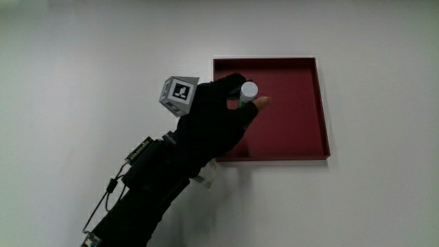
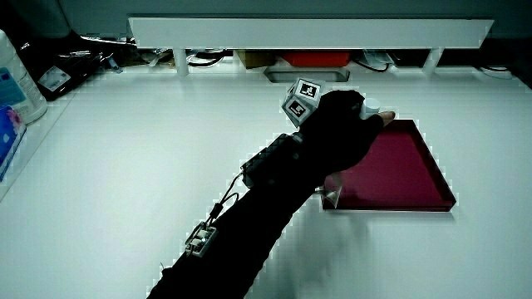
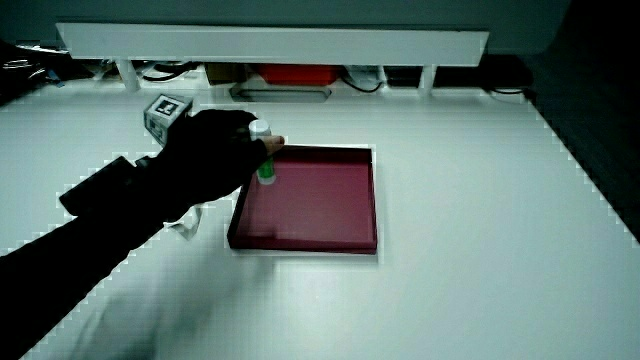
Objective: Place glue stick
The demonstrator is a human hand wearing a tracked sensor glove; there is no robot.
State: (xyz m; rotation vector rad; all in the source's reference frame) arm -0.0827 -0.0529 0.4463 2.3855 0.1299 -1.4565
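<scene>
A glue stick [image 1: 248,91] with a white cap and green body stands upright in the grasp of the gloved hand [image 1: 226,106]. The hand hovers over the edge of a dark red square tray [image 1: 295,130] with a white rim. In a side view the stick's green body [image 3: 266,172] shows below the fingers, just above the tray floor [image 3: 320,205]; whether it touches the floor I cannot tell. In a side view only the white cap [image 2: 371,105] peeks past the glove [image 2: 341,124]. The patterned cube [image 1: 178,92] sits on the hand's back.
The red tray [image 2: 399,170] holds nothing else. A low white partition [image 3: 270,45] runs along the table's edge farthest from the person, with cables and a red box under it. Bottles [image 2: 17,83] stand at the table's edge in a side view.
</scene>
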